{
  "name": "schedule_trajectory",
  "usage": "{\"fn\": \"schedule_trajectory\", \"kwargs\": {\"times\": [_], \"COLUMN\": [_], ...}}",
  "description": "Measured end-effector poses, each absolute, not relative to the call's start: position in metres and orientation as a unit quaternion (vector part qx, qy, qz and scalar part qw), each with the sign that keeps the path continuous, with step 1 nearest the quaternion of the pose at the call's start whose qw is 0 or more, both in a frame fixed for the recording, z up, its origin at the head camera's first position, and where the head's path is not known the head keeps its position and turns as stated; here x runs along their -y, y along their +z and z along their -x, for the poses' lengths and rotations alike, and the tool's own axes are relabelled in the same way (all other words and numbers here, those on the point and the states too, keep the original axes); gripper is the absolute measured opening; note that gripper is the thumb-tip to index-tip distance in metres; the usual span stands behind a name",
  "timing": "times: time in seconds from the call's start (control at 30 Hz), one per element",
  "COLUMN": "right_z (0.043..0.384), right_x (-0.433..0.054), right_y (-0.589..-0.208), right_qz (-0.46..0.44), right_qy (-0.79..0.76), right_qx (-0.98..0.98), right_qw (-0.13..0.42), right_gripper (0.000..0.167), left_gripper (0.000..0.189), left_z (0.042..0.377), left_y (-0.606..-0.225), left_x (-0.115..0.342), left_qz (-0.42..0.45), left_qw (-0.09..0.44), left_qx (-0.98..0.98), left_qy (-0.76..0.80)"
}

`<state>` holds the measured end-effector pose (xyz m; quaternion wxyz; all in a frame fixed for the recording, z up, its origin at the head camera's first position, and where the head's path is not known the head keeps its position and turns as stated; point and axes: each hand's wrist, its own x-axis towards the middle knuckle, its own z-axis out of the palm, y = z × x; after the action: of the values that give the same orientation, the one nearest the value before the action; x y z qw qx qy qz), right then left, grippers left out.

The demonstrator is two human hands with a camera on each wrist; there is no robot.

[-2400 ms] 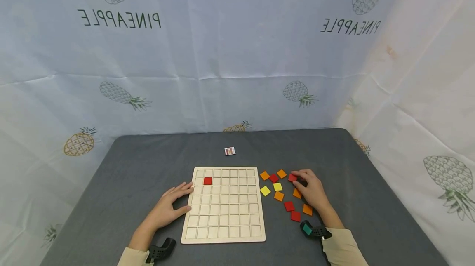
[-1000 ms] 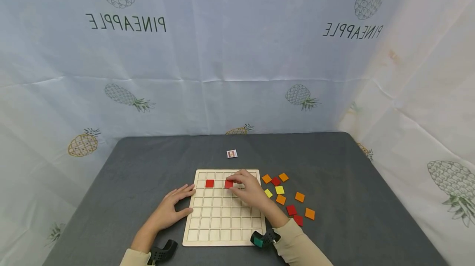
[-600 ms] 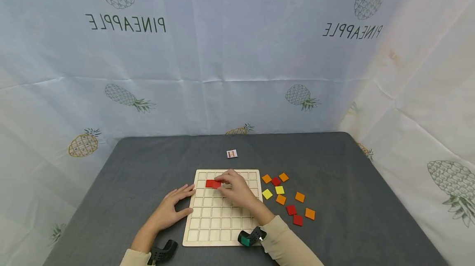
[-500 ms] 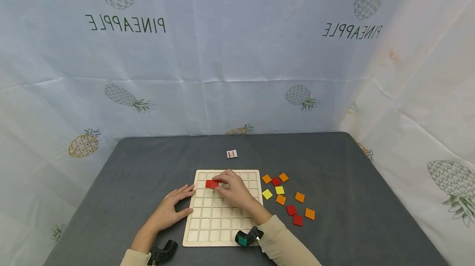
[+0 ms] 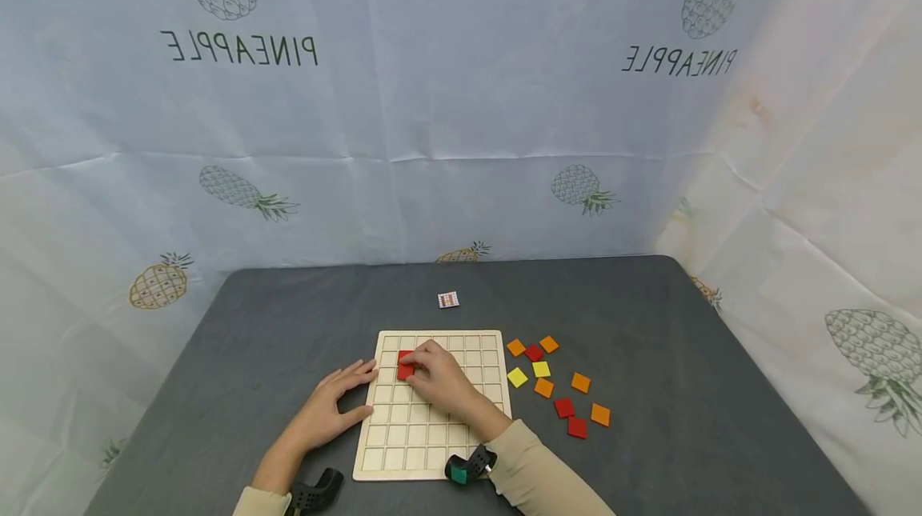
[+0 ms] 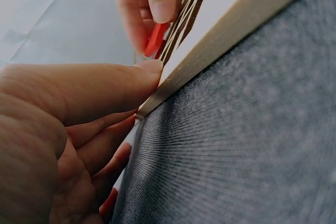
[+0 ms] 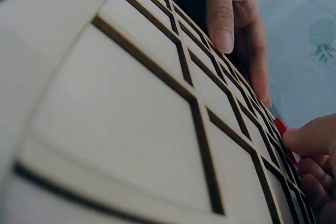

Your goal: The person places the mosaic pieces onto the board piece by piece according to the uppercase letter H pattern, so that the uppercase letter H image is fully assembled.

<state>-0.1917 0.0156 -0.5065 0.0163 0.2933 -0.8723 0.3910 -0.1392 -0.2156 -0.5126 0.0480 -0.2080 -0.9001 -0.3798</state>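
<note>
My right hand (image 5: 441, 380) pinches a red square tile (image 5: 405, 373) between thumb and fingers over the upper left of the wooden grid board (image 5: 436, 436). Directly beyond it, partly covered by the fingertips, another red tile (image 5: 405, 356) sits in a grid cell. In the left wrist view the held tile (image 6: 156, 39) is tilted, close over the board's face. My left hand (image 5: 326, 410) rests along the board's left edge with fingers extended, its thumb (image 6: 131, 90) against the rim. The right wrist view shows the raised grid lines, with the right fingers (image 7: 310, 140) at the tile.
Right of the board, loose tiles lie scattered on the grey table (image 5: 684, 420): several orange ones (image 5: 580, 382), several red ones (image 5: 577, 427) and two yellow ones (image 5: 517, 378). A small patterned card (image 5: 448, 300) lies beyond the board. A pineapple-print curtain (image 5: 461, 100) hangs behind.
My right hand has picked a red tile from the scattered pieces and brought it left over the board, lately shifting it nearer, just below the other red tile. My left hand stays at the edge.
</note>
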Motion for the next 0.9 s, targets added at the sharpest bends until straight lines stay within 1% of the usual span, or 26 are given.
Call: {"fn": "schedule_trajectory", "kwargs": {"times": [0.3, 0.9], "right_z": [0.1925, 0.1912], "right_x": [-0.0156, -0.0178], "right_y": [-0.5109, -0.5100], "right_qz": [-0.310, -0.322], "right_qy": [0.358, 0.338], "right_qx": [0.880, 0.884], "right_qw": [0.018, 0.021], "right_gripper": [0.026, 0.028], "left_gripper": [0.050, 0.050], "left_z": [0.1390, 0.1379], "left_y": [-0.5123, -0.5108], "left_x": [0.2156, 0.2147], "left_qz": [0.217, 0.213], "left_qw": [0.066, 0.061], "left_qx": [0.899, 0.901], "left_qy": [-0.373, -0.373]}}
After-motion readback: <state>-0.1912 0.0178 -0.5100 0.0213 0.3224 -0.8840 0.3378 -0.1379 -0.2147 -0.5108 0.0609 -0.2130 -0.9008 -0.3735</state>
